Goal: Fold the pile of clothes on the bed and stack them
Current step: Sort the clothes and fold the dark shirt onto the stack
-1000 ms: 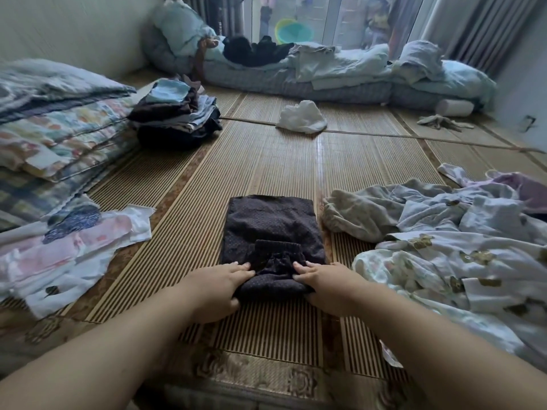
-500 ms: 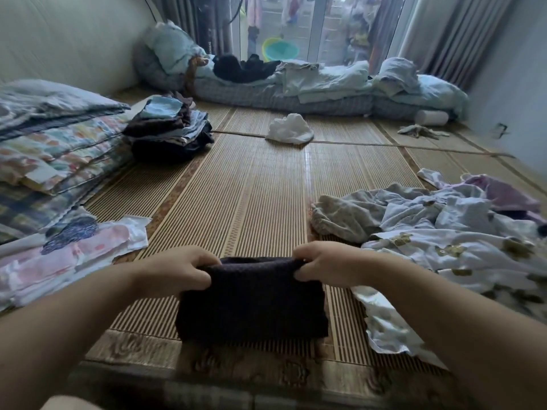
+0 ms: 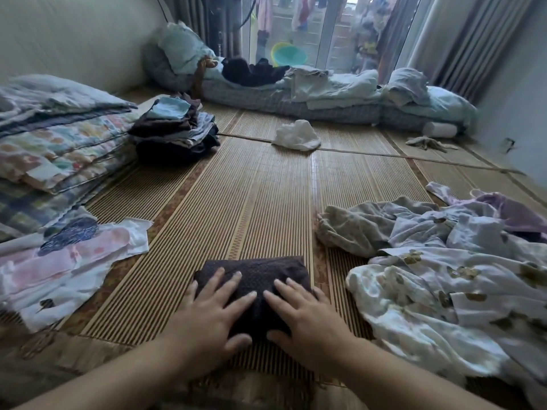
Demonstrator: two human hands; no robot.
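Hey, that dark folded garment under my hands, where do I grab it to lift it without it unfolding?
Take the dark folded garment at its two short ends, left hand from the left, right hand from the right, fingers slid under and thumbs on top. It lies flat on the mat as a thick bundle, wider than deep, so clamping all layers should keep the fold.

Beyond the folded dark garment, open bamboo mat runs to a white cloth. The loose clothes pile crowds its right; a floral sheet lies to its left.
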